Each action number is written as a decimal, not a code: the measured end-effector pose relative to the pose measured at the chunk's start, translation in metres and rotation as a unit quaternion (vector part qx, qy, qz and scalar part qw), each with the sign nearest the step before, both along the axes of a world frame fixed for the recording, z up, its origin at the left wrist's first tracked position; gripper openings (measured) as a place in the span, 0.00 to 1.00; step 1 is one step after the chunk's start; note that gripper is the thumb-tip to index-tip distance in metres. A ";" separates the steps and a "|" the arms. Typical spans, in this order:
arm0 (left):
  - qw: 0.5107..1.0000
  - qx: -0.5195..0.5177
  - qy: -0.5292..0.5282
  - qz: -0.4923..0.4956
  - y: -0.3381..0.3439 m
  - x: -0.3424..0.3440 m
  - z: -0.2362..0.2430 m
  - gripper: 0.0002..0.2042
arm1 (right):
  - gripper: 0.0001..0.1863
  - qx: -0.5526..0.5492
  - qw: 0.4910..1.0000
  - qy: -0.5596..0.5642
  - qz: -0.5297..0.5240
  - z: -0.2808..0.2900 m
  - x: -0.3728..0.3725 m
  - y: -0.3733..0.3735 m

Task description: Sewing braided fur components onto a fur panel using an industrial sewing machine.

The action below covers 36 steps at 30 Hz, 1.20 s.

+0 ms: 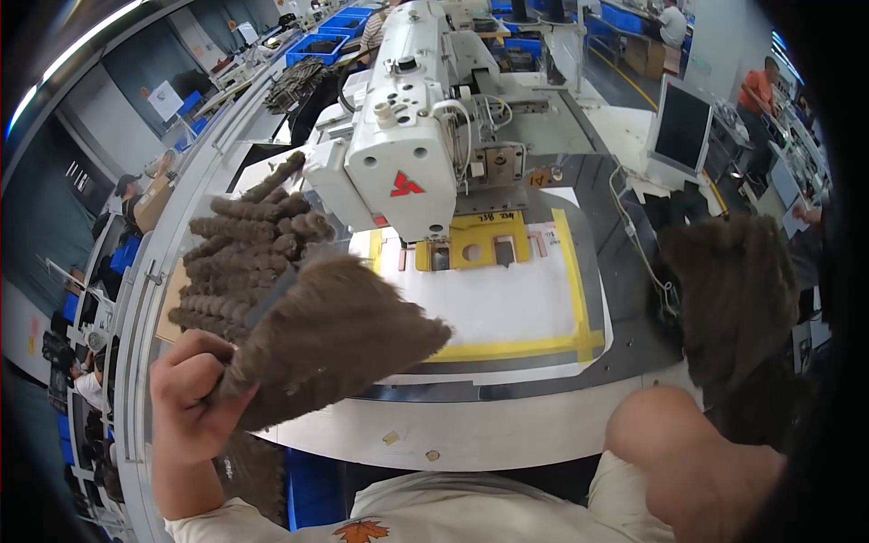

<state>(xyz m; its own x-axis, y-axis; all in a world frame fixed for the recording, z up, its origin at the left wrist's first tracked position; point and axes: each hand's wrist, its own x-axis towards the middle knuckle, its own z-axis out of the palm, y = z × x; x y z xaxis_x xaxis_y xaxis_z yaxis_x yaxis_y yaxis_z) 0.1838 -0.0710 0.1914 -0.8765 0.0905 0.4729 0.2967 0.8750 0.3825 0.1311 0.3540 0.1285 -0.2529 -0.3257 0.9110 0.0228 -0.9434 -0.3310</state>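
My left hand (195, 385) is closed around the near left end of a brown fur piece (339, 339). The fur is lifted over the front of the sewing machine's bed, and a grey strip runs along its upper left edge. Behind it lies a pile of rolled brown fur pieces (240, 249). My right arm (697, 452) is bent at the lower right, near the table edge, and its fingers cannot be made out. Beyond that arm is another brown fur piece (733, 299).
A large white sewing machine head (398, 145) stands over a yellow-edged white template (493, 312) with a yellow clamp plate (471, 244). A monitor (681, 127) and a loose cable (638, 244) are to the right. Blue bins (317, 47) and other people are farther back.
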 end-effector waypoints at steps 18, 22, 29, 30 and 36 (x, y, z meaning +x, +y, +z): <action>0.963 -0.128 0.117 -0.205 0.041 -0.050 0.007 0.14 | 0.13 0.456 0.821 -0.015 -0.343 0.016 -0.083 -0.092; 0.976 -0.039 0.130 -0.172 0.030 -0.073 -0.002 0.18 | 0.12 0.412 0.786 0.060 -0.457 0.010 -0.089 -0.081; 0.628 0.730 -0.117 -0.242 -0.002 -0.111 -0.062 0.35 | 0.21 0.268 0.681 0.229 -0.641 0.004 -0.087 -0.046; 0.650 0.690 -0.159 -0.277 -0.013 -0.115 -0.080 0.35 | 0.20 0.258 0.672 0.240 -0.651 0.002 -0.087 -0.042; 0.732 0.608 -0.174 -0.254 0.006 -0.130 -0.095 0.25 | 0.20 0.253 0.616 0.296 -0.685 -0.012 -0.092 -0.029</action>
